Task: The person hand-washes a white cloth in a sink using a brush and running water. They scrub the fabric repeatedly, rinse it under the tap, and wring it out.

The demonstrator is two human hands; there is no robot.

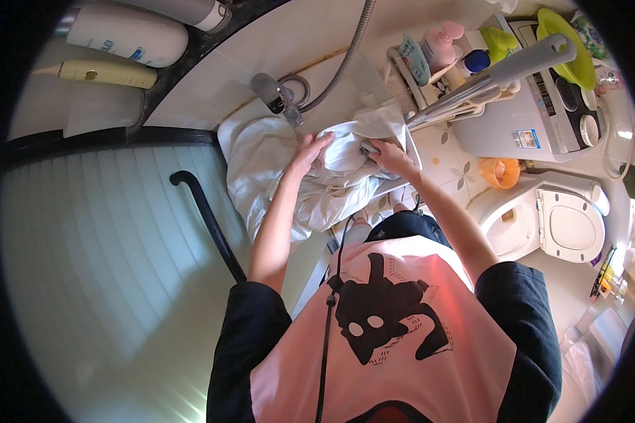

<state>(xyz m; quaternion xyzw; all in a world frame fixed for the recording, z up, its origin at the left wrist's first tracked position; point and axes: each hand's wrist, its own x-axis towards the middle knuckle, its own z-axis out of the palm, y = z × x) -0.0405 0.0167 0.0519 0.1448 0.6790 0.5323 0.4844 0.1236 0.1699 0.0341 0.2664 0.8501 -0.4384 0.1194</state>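
Observation:
A large wet-looking white cloth (338,153) is heaped over a white washbasin (414,150), and its folds hang past the near left side. My left hand (312,152) presses on the cloth and grips part of it. In my right hand (394,157) is a small grey scrubbing brush (369,148), held against the stretched fabric; my fingers cover much of it. Behind the cloth stands a chrome faucet (275,95), its spout close above the fabric.
A flexible shower hose (352,53) rises behind the basin. On the right are a long-handled metal pole (455,100), a rack with a pink pump bottle (440,45), a washing machine (502,127), an orange bin (500,172) and a toilet (513,222). A black handle (206,222) crosses the glass panel (111,254) at left.

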